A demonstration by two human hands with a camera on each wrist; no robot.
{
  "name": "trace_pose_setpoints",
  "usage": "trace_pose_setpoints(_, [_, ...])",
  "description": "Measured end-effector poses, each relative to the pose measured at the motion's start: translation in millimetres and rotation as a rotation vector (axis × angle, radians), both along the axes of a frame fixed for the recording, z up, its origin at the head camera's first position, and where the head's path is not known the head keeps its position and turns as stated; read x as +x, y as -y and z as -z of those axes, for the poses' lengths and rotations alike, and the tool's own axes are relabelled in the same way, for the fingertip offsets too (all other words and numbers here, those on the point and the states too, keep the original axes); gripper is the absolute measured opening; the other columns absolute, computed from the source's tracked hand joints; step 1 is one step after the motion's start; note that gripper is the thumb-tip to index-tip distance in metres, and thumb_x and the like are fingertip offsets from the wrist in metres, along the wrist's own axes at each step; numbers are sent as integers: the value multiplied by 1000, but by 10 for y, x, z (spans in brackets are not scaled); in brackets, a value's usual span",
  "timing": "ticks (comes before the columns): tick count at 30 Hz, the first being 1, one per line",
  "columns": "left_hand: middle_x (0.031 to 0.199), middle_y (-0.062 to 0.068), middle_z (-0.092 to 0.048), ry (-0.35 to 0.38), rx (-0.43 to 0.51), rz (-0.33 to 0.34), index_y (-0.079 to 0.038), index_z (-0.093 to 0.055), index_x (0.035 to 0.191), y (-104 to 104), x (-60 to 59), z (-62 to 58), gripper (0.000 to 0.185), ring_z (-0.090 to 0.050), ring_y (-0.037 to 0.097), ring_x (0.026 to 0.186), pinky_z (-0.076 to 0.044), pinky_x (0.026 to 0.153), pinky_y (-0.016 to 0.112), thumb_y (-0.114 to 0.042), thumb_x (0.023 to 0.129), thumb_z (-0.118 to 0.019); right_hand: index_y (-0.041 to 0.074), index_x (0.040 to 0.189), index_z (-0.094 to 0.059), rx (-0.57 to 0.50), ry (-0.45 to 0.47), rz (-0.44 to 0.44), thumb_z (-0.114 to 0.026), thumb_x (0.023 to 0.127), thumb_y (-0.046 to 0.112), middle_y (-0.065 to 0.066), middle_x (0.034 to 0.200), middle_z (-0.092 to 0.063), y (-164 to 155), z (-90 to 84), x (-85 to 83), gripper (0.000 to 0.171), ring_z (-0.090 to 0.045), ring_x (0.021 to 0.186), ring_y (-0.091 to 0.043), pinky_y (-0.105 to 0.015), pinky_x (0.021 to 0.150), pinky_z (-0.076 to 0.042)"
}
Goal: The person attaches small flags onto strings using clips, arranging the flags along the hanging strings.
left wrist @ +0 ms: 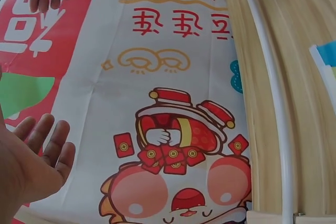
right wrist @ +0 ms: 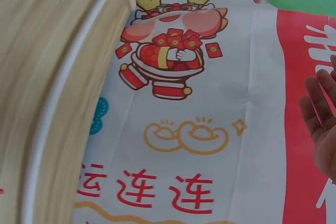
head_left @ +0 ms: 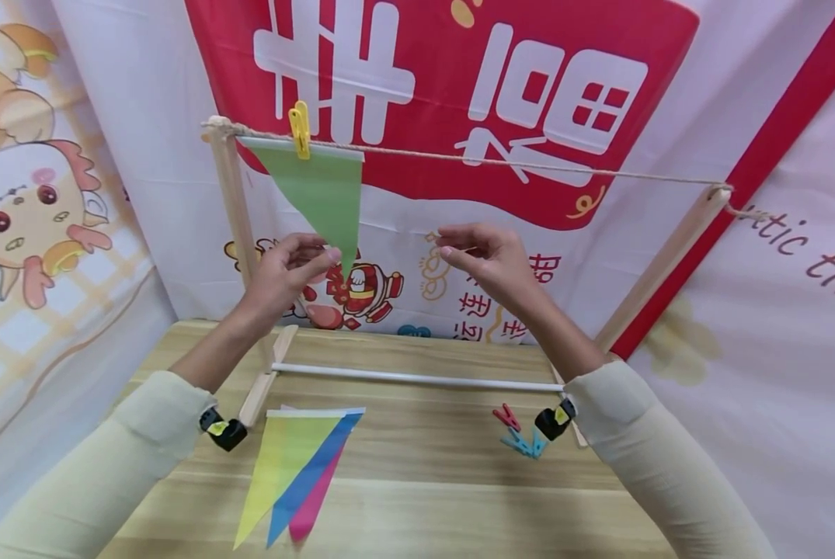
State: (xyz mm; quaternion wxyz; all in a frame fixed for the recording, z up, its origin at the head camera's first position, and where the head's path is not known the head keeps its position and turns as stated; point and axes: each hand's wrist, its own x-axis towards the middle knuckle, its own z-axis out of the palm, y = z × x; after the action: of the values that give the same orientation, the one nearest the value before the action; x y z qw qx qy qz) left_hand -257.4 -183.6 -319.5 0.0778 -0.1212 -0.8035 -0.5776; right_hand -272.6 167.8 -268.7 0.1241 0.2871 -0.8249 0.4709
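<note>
A green pennant (head_left: 326, 186) hangs point down from a twine line (head_left: 501, 161), held at its top edge by a yellow clothespin (head_left: 300, 130). Close to the pennant's lower left edge is my left hand (head_left: 287, 268), its fingers loosely bent and holding nothing. My right hand (head_left: 490, 252) hovers to the right of the pennant below the line, also with nothing in its relaxed fingers. Both wrist views show the fingers apart from the green fabric. On the table (head_left: 424, 505) lie a yellow pennant (head_left: 287, 446), a blue pennant (head_left: 312, 466) and a pink pennant (head_left: 317, 497), overlapping.
Wooden posts, left (head_left: 234, 202) and right (head_left: 662, 264), carry the line, joined low down by a white rod (head_left: 417, 378). A red clothespin (head_left: 507, 417) and blue clothespins (head_left: 525, 442) lie near the right sleeve. A printed cloth (head_left: 417, 221) hangs behind.
</note>
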Motion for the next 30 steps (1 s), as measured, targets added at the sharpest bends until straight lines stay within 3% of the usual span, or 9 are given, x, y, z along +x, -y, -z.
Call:
trace_pose_setpoints(7, [148, 14, -66, 17, -109, 63, -11, -57, 158, 36, 3, 102, 62, -64, 28, 133, -54, 105, 28, -49, 110, -70, 15, 142, -79, -5, 53, -2, -80, 107, 27, -9, 135, -83, -115, 180, 42, 37, -80, 110, -23, -25, 88, -66])
trace_pose_setpoints(11, [146, 14, -65, 12, -174, 59, -14, -59, 157, 52, 11, 200, 63, -65, 32, 131, -55, 108, 40, -51, 108, -73, 15, 141, -79, -13, 106, 20, -81, 107, 28, -12, 134, -82, -175, 322, 60, 36, -80, 110, -23, -23, 88, -65])
trace_pose_setpoints(17, [149, 16, -66, 7, -257, 36, -16, -60, 156, 41, 32, 358, 71, -64, 34, 135, -56, 114, 59, -58, 102, -79, 13, 137, -81, -9, 154, 45, -81, 107, 29, -12, 130, -83, -247, 497, 83, 35, -80, 109, -28, -31, 91, -68])
trace_pose_setpoints(22, [146, 11, -68, 19, -264, 45, -18, -61, 155, 21, 21, 425, 73, -65, 33, 136, -61, 109, 60, -61, 100, -81, 15, 137, -81, 2, 188, 68, -81, 107, 32, -9, 131, -84, -301, 596, 127, 34, -80, 110, -25, -21, 89, -65])
trace_pose_setpoints(30, [144, 10, -71, 67, -309, 40, -16, -61, 157, 13, 40, 474, 83, -68, 34, 132, -63, 106, 58, -69, 97, -82, 13, 136, -81, -7, 178, 60, -81, 108, 26, -12, 132, -84, -370, 730, 140, 32, -81, 110, -22, -18, 90, -64])
